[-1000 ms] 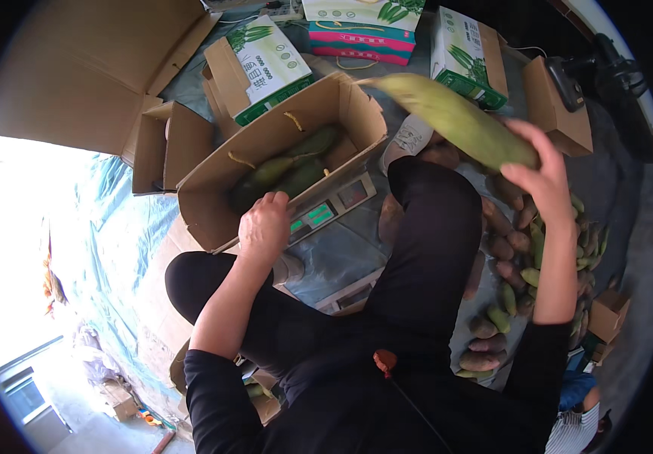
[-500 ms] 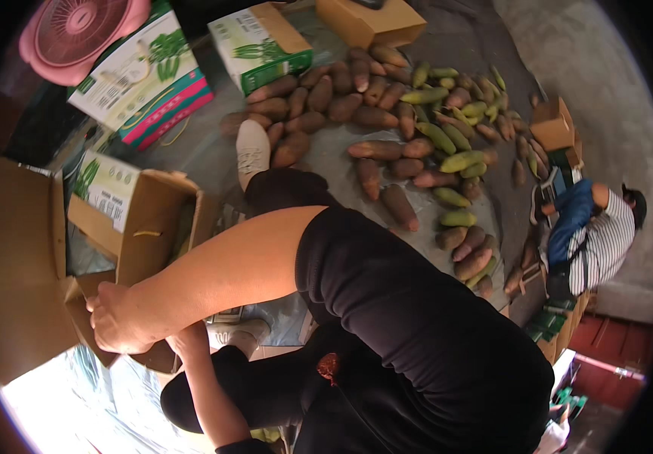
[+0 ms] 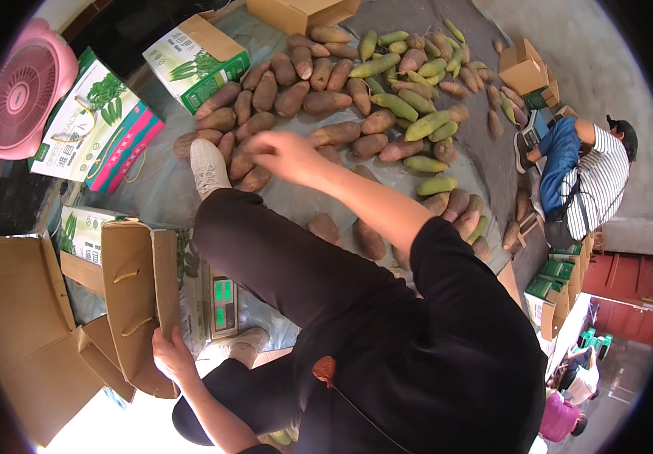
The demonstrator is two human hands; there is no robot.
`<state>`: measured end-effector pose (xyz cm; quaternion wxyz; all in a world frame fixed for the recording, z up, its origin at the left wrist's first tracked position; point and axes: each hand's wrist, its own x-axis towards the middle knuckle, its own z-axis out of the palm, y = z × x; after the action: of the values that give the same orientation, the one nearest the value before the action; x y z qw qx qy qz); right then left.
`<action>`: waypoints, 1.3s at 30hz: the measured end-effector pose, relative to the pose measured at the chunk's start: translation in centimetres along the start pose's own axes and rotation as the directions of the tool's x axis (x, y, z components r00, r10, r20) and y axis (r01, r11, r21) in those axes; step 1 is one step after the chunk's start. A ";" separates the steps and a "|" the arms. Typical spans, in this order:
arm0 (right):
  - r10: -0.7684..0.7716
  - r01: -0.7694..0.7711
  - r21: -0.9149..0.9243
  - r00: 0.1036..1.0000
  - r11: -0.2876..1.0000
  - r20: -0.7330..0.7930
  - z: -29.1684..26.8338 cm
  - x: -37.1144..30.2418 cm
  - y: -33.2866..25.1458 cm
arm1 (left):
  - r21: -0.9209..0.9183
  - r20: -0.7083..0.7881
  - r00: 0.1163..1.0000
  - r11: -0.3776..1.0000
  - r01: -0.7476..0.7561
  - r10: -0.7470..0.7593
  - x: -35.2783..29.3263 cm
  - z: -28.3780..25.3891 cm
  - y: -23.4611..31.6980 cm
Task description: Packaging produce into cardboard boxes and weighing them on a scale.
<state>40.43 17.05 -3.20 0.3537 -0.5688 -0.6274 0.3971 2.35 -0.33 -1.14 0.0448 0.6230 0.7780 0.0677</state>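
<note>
My left hand [image 3: 173, 356] grips the near edge of an upright brown cardboard box [image 3: 136, 303] with yellow cord loops on its side. The fingers close on the board's edge. Above the heap of long radishes [image 3: 330, 102], brownish-red and green, my right hand [image 3: 287, 157] reaches out with its fingers partly spread. Slightly blurred, it appears to hold nothing; whether it touches a radish cannot be made out. Beside the box, a scale [image 3: 223, 304] with a lit green display lies partly hidden by my leg.
Printed cartons [image 3: 198, 64] stand beyond the radishes. A pink basin-like item [image 3: 27, 91] sits far left beside a white-and-pink gift box [image 3: 96, 125]. An open carton [image 3: 16, 318] lies at left. At right, a person in a striped shirt [image 3: 597, 181] sits near more boxes.
My right hand has left the box and swung up and right over the radishes. My left hand stays at the box, which now stands more upright. The scale display has come into view.
</note>
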 end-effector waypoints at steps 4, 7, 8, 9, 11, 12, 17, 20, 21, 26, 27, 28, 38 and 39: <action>0.194 -0.192 -0.295 0.981 0.936 -0.025 -2.0 -9.3 14.1 | -0.063 -0.009 1.000 0.998 -0.007 0.006 0.3 0.1 0.4; 0.354 -0.304 -0.464 0.935 0.832 0.023 -1.8 -16.8 20.6 | -0.018 0.010 1.000 1.000 0.022 -0.022 0.6 0.4 0.8; 0.360 -0.311 -0.458 0.933 0.833 0.021 -1.2 -18.5 21.9 | -0.029 0.038 0.998 0.999 0.043 -0.042 0.7 0.2 1.1; 0.409 -0.362 -0.460 0.912 0.811 0.003 -0.7 -20.3 22.9 | -0.041 0.074 0.996 0.997 0.059 -0.055 0.7 0.3 1.4; 0.458 -0.410 -0.454 0.889 0.791 -0.006 0.4 -21.6 23.8 | 0.009 0.026 0.998 0.999 0.050 -0.051 0.3 0.8 -0.2; 0.477 -0.409 -0.475 0.878 0.779 0.026 0.7 -22.1 24.2 | 0.044 -0.019 0.999 0.998 0.034 -0.033 0.4 1.1 -0.5; 0.584 -0.449 -0.511 0.801 0.733 0.135 2.1 -22.5 24.1 | 0.094 0.022 0.999 0.995 0.028 -0.031 0.3 1.0 -0.9; 0.561 -0.464 -0.466 0.824 0.753 0.085 2.5 -22.7 25.0 | 0.106 -0.025 1.000 0.994 0.006 -0.004 0.3 1.5 -1.6; 0.550 -0.473 -0.410 0.830 0.780 0.090 2.3 -23.3 25.8 | 0.092 -0.062 0.998 0.995 -0.024 0.030 0.3 1.7 -1.9; 0.463 -0.408 -0.379 0.884 0.831 0.066 1.0 -23.4 25.7 | 0.051 0.006 0.999 0.998 0.034 -0.035 0.3 0.5 0.2; 0.466 -0.405 -0.446 0.884 0.798 0.031 0.8 -23.3 25.6 | 0.053 0.005 1.000 0.998 0.019 -0.019 0.4 0.6 0.5; 0.467 -0.403 -0.511 0.884 0.759 -0.004 0.7 -23.1 25.6 | 0.045 0.001 1.000 0.999 0.017 -0.017 0.3 0.6 0.7; 0.629 -0.505 -0.496 0.769 0.707 0.113 2.1 -22.3 22.8 | 0.005 -0.016 0.999 0.999 0.034 -0.034 0.3 0.1 0.9; 0.637 -0.511 -0.494 0.762 0.703 0.119 2.2 -22.1 22.4 | 0.000 -0.018 0.999 1.000 0.029 -0.029 0.3 0.1 0.7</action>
<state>50.45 -4.33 -24.12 -0.0175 -0.7385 -0.5313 0.4148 2.96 0.10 -1.10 0.0387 0.6110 0.7874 0.0723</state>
